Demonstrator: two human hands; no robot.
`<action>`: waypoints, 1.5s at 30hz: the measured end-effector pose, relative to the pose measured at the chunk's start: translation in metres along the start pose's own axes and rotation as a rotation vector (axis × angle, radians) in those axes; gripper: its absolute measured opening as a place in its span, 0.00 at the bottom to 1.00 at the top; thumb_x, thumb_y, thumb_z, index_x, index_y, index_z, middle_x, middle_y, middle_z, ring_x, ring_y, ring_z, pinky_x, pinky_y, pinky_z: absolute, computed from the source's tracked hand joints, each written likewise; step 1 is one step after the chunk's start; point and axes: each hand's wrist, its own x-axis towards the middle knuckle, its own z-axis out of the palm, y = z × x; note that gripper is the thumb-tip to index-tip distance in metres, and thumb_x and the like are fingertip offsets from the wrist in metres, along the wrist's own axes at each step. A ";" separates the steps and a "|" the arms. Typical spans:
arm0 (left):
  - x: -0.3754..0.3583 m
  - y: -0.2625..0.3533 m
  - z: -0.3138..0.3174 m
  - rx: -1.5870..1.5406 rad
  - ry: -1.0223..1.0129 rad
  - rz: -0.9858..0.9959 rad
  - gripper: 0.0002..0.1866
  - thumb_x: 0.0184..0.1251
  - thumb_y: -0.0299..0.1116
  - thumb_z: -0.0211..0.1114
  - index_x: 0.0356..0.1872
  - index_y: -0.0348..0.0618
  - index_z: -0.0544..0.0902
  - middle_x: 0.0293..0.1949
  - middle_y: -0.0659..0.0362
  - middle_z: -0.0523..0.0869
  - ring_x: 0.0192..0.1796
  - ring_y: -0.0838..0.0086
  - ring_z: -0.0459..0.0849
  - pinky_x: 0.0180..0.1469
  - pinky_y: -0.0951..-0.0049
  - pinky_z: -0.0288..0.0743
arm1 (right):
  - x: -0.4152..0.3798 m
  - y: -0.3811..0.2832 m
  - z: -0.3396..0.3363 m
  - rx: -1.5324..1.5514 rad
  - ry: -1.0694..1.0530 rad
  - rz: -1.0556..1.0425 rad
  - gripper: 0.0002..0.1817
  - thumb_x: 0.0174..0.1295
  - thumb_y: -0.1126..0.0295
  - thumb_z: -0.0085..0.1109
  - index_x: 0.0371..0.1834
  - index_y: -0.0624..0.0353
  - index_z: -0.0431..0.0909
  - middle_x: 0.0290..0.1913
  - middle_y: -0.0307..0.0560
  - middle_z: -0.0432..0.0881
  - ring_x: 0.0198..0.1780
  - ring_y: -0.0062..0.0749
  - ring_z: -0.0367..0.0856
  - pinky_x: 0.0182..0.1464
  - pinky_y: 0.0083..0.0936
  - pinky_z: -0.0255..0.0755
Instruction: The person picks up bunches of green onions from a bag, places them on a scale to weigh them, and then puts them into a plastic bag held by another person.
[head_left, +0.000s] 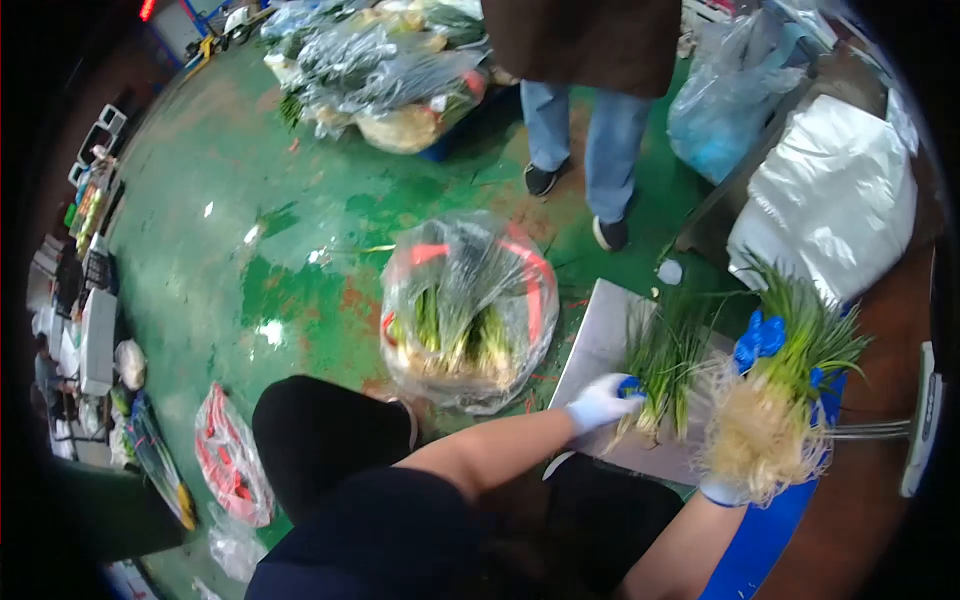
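My left hand (605, 400), in a white glove with blue fingertips, is closed at the base of some thin green onions (665, 365) lying on a grey board (600, 335). To the right, my gloved right hand (725, 490) is under a large bunch of green onions (800, 350) with long pale roots. The bunch hides most of its fingers. Blue ties (760, 340) show around the bunch.
A clear bag of green onions (470, 310) stands on the green floor. A person in jeans (610, 140) stands ahead. Bagged vegetables (390, 75) are piled behind. White plastic sheets (830, 200) lie at the right, a red-and-clear bag (232, 455) at lower left.
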 end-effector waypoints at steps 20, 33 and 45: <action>-0.080 -0.166 -0.300 0.404 0.688 -0.759 0.69 0.26 0.53 0.80 0.71 0.35 0.48 0.67 0.46 0.64 0.69 0.63 0.64 0.69 0.70 0.59 | 0.021 0.042 0.062 -0.017 0.002 0.044 0.31 0.61 0.47 0.51 0.60 0.56 0.70 0.55 0.52 0.76 0.53 0.50 0.75 0.60 0.50 0.64; -0.082 -0.175 -0.321 0.271 0.613 -0.670 0.64 0.31 0.55 0.79 0.67 0.28 0.53 0.67 0.41 0.62 0.68 0.56 0.65 0.66 0.69 0.63 | 0.067 0.051 0.167 -0.289 0.038 -0.183 0.19 0.64 0.56 0.50 0.49 0.59 0.74 0.46 0.51 0.80 0.45 0.39 0.79 0.52 0.39 0.72; -0.095 -0.184 -0.352 0.451 0.553 -0.364 0.18 0.57 0.38 0.49 0.45 0.45 0.80 0.45 0.44 0.83 0.50 0.48 0.80 0.53 0.57 0.72 | 0.139 0.012 0.295 -2.907 0.028 -0.126 0.22 0.46 0.51 0.69 0.30 0.62 0.80 0.24 0.44 0.79 0.26 0.27 0.76 0.28 0.27 0.70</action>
